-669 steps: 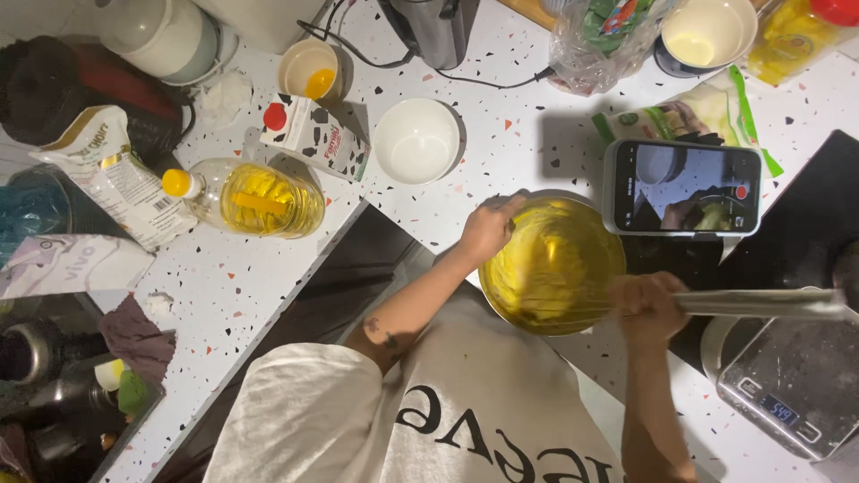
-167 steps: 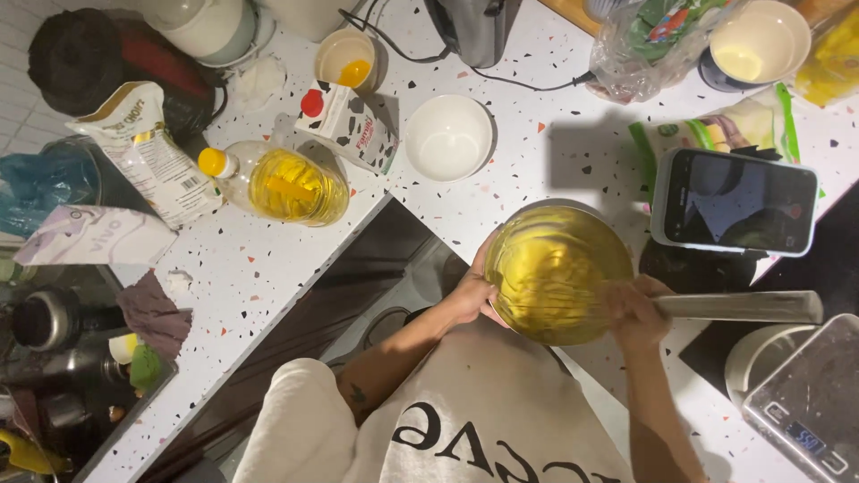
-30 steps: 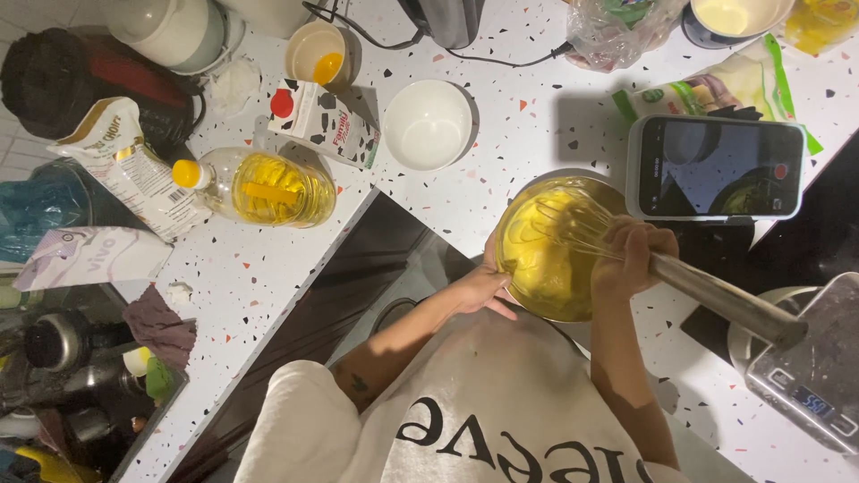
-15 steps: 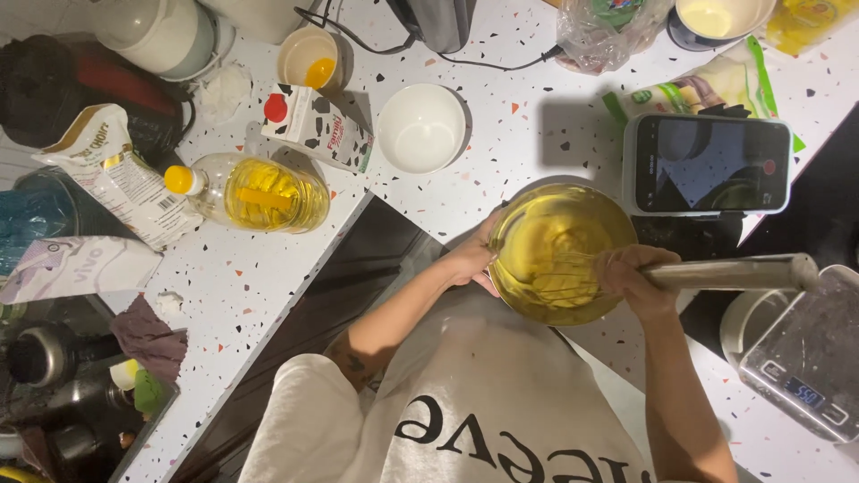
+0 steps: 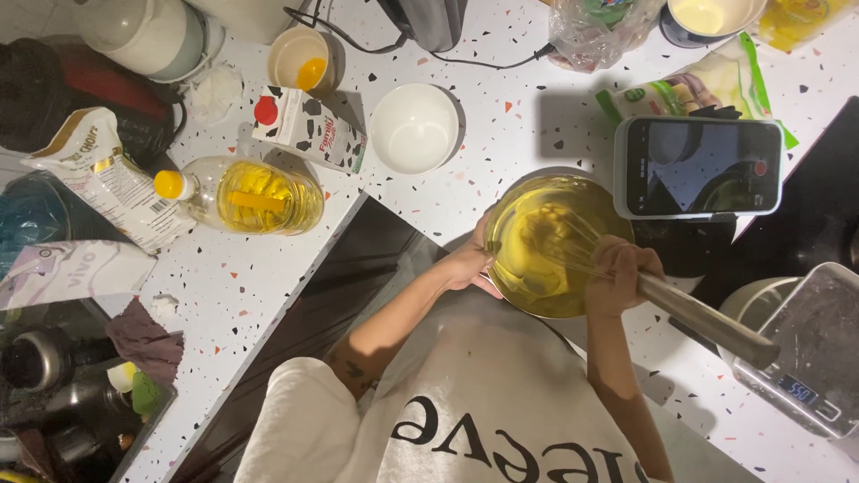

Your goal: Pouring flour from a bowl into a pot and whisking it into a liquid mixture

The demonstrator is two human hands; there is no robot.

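I held one glass mixing bowl (image 5: 548, 246) with yellow liquid at the edge of the speckled white surface (image 5: 501, 116), close to my body. My left hand (image 5: 470, 264) was curled against the bowl's rim on its left side, fingers pressed together on the glass. My right hand (image 5: 617, 273) was closed around the metal handle of one whisk (image 5: 662, 300), and the wire end of the whisk was inside the bowl, in the liquid.

Just behind the bowl, to the right, stood one phone (image 5: 700, 167) with a dark screen, leaning in front of one green and white packet (image 5: 707, 85). At the right edge there was one kitchen scale (image 5: 810, 353) with a tray on it.

Behind the bowl, to the left, I counted one empty white bowl (image 5: 413, 128), one small carton with a red cap (image 5: 304, 130), one cup with an egg yolk (image 5: 300, 58) and one bottle of yellow oil (image 5: 242, 194) lying on its side. These four things were well apart from my hands. One paper bag (image 5: 103, 183) lay further to the left.
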